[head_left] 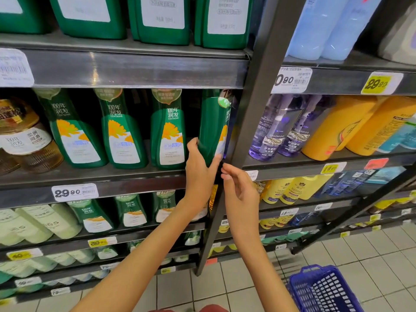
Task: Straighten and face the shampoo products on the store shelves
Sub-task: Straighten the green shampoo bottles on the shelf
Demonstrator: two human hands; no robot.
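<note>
Head view: the left hand (pixel 198 174) reaches up on a raised forearm, thumb and fingers wrapped round the lower part of a green bottle (pixel 212 129). The bottle stands at the right end of the shelf (pixel 135 183), close against the dark post (pixel 247 109), turned so that its label faces right. The right hand (pixel 240 192) hangs just below the bottle's base at the shelf's front edge, fingers loosely curled and holding nothing; whether they touch the bottle is unclear. The bottle is glossy plastic, broad at the foot and narrower above. 3 matching bottles (pixel 121 131) to its left show white labels with orange flowers. The shelf is dull grey metal.
</note>
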